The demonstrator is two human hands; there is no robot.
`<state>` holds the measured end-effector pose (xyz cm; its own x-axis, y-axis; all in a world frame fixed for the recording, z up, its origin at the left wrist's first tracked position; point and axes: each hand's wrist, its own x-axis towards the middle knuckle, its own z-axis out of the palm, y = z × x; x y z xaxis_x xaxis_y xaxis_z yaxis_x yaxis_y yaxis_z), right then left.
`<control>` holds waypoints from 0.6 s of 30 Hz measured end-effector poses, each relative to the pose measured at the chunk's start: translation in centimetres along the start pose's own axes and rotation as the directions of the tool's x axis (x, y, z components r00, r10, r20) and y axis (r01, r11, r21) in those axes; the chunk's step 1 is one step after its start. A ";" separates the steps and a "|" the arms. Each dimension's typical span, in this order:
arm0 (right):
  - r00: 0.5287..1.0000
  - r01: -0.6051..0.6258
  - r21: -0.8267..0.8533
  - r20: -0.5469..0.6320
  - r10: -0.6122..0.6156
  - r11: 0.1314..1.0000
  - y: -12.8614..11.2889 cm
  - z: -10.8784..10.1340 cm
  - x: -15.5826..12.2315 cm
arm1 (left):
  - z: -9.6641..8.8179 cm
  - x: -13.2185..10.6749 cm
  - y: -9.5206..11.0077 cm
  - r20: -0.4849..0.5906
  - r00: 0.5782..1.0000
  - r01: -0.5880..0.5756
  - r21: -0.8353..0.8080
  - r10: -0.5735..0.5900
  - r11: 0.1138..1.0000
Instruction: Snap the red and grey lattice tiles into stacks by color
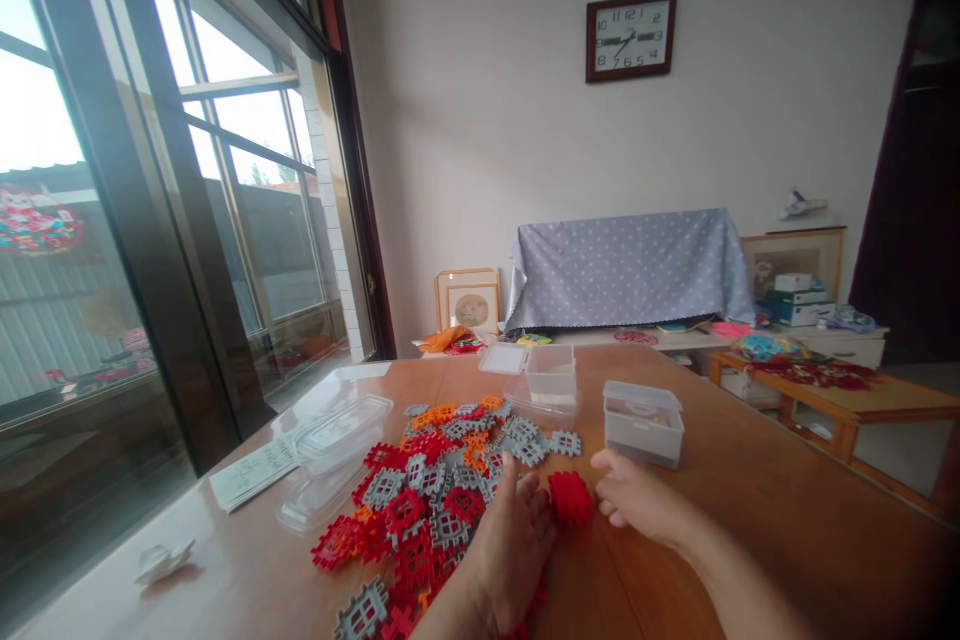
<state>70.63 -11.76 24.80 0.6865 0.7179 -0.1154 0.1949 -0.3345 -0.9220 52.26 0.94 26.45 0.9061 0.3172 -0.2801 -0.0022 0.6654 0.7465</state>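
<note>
1. Left hand [517, 535] at the near middle of the table [787, 490], thumb sticking up and apart, other fingers stretched out and pretty close together.
2. Red stack [571, 498], basically a little block of notched plastic pieces, sitting on the table right between both hands.
3. Right hand [630, 492] on the other side of that, reaching in from the right, fingers bent, thumb apart from them.
4. Super close to the stack on both sides. Actually touching, or just short of it? Honestly can't tell.
5. Big messy pile of pieces [450, 495] to the left of the stack, in red, grey and orange, spread from near to far, lots overlapping, some half hidden behind the left hand and forearm.
6. Clear box [551, 378] with its lid [502, 358] flipped back to the left, out past the pile. Another one, the right-hand box [643, 435], just beyond the right hand, with contents too blurry to make out.
7. Clear plastic covers [341, 425] left of the pile, next to some paper with writing [251, 477]. Crumpled white scrap [165, 560] nearer, over by the left.
8. Far side of the room: spotted cloth [630, 270] draped over something long, framed clock [630, 37] on the wall above, framed pictures [472, 308] to its left. Low wooden table [892, 402] off to the right, big window [165, 250] all down the left.
</note>
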 end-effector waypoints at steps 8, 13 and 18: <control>0.996 -0.080 0.089 0.037 0.077 0.993 -1.0 0.6 -0.6 | 0.4 -0.4 -0.1 0.015 1.000 0.005 -0.018 -0.005 1.000; 0.995 -0.090 0.103 0.048 0.086 0.991 -1.5 0.7 -0.9 | 0.2 -0.1 -0.2 0.017 1.000 -0.009 -0.011 0.009 1.000; 0.995 -0.085 0.090 0.051 0.081 0.992 -1.5 0.4 -1.0 | -0.1 0.1 -0.3 0.014 1.000 -0.017 0.007 0.017 1.000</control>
<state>69.36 -11.71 26.17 0.6631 0.7189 -0.2084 0.0721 -0.3385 -0.9382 52.26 0.81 26.12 0.9116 0.3195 -0.2588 -0.0150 0.6550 0.7555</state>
